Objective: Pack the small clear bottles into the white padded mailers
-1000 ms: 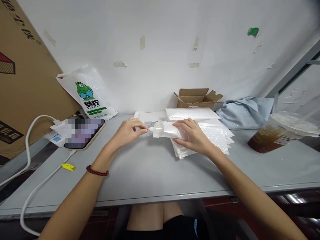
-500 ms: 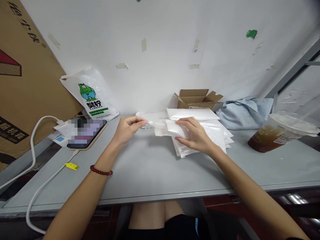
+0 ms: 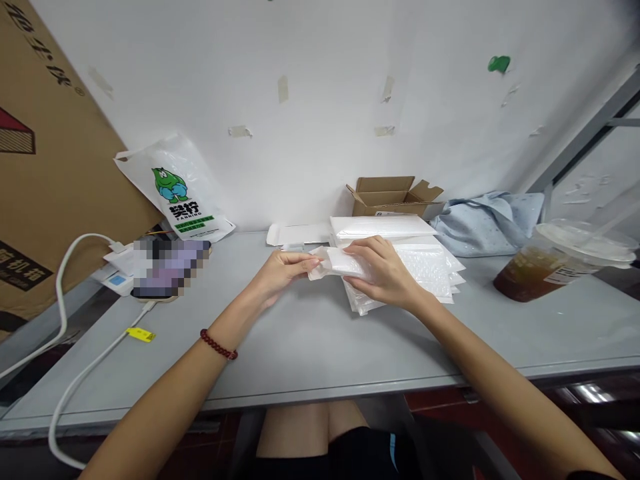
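A white bubble mailer [image 3: 345, 263], narrowed to a folded bundle, is held level just above the table between my two hands. My right hand [image 3: 383, 270] wraps round its right part, thumb below and fingers on top. My left hand [image 3: 285, 272] pinches the bundle's left end, the flap, between thumb and fingers. What lies inside the bundle cannot be seen. Behind and beneath my right hand is a stack of white bubble mailers [image 3: 425, 270]. A flat white box [image 3: 300, 233] lies behind my left hand.
An open brown carton [image 3: 385, 195] and a light blue cloth [image 3: 487, 223] stand by the wall. To the right is a cup of iced drink [image 3: 543, 263]. A phone [image 3: 173, 270] on a white cable [image 3: 100, 360], a white printed bag [image 3: 175, 187] and a large cardboard box [image 3: 60, 167] are on the left.
My left hand has moved right, from a thin clear strip beyond the bundle's end to the flap itself. My right hand keeps its hold on the mailer. The view has shifted slightly.
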Available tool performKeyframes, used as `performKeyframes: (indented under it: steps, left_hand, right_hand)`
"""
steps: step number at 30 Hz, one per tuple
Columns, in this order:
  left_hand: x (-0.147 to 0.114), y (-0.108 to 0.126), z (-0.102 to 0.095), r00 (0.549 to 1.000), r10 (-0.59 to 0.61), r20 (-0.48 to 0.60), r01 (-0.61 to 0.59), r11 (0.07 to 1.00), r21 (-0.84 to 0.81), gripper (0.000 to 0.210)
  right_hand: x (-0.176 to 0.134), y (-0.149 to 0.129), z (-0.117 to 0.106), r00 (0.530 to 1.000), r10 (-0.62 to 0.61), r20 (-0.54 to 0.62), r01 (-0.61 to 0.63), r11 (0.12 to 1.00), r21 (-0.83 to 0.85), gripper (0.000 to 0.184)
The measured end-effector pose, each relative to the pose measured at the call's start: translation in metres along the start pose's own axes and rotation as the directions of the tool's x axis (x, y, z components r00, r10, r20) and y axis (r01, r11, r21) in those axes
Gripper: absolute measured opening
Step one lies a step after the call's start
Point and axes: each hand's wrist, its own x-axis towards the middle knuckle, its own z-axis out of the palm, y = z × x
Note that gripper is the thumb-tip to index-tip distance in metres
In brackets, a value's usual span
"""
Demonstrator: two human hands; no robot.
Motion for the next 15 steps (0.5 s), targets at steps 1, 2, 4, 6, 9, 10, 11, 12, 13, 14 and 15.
performKeyframes:
  steps: [1, 2, 4, 6, 9, 10, 11, 12, 13, 14, 15]
  left_hand:
    - [0.0, 0.0, 0.0, 1.0, -0.017, -0.009, 0.016, 0.999, -0.037, 0.029]
    - [0.0, 0.0, 0.001, 0.999, -0.025, -0.027, 0.023, 0.998, -0.06, 0.029]
    - [0.0, 0.003, 0.0, 0.996, -0.021, -0.085, 0.015, 0.997, -0.076, 0.029]
    - [0.0, 0.007, -0.004, 0.985, 0.007, -0.171, -0.021, 0.997, -0.08, 0.028]
    - [0.0, 0.014, -0.015, 0.957, 0.057, -0.283, -0.089, 0.991, -0.101, 0.027]
    - [0.0, 0.015, -0.018, 0.951, 0.066, -0.301, -0.102, 0.989, -0.106, 0.026]
    - [-0.001, 0.016, -0.02, 0.95, 0.07, -0.305, -0.105, 0.989, -0.101, 0.025]
    - [-0.002, 0.017, -0.021, 0.952, 0.072, -0.297, -0.101, 0.991, -0.083, 0.023]
    - [-0.003, 0.017, -0.021, 0.958, 0.074, -0.279, -0.091, 0.995, -0.046, 0.021]
    - [-0.004, 0.017, -0.019, 0.965, 0.078, -0.252, -0.078, 0.997, 0.01, 0.018]
    - [-0.005, 0.016, -0.017, 0.973, 0.079, -0.217, -0.063, 0.995, 0.082, 0.017]
  right_hand:
    - [0.0, -0.001, 0.0, 1.0, -0.005, -0.005, 0.005, 1.0, -0.001, 0.038]
    - [0.0, -0.001, -0.001, 1.0, -0.003, -0.004, 0.003, 1.0, -0.007, 0.039]
    - [0.001, -0.003, -0.004, 0.999, 0.029, 0.029, -0.028, 0.998, -0.051, 0.047]
    - [0.002, -0.003, -0.007, 0.991, 0.102, 0.087, -0.09, 0.988, -0.127, 0.058]
    - [0.002, -0.003, -0.013, 0.971, 0.2, 0.132, -0.17, 0.963, -0.208, 0.064]
    - [0.002, -0.002, -0.014, 0.968, 0.213, 0.129, -0.183, 0.96, -0.211, 0.063]
    - [0.002, -0.002, -0.015, 0.969, 0.217, 0.121, -0.189, 0.959, -0.209, 0.062]
    - [0.002, -0.002, -0.015, 0.97, 0.216, 0.111, -0.19, 0.96, -0.204, 0.06]
    - [0.002, -0.002, -0.015, 0.972, 0.211, 0.1, -0.189, 0.962, -0.197, 0.058]
    - [0.002, -0.002, -0.014, 0.975, 0.204, 0.092, -0.183, 0.964, -0.192, 0.056]
    - [0.002, -0.002, -0.013, 0.977, 0.196, 0.086, -0.176, 0.965, -0.194, 0.054]
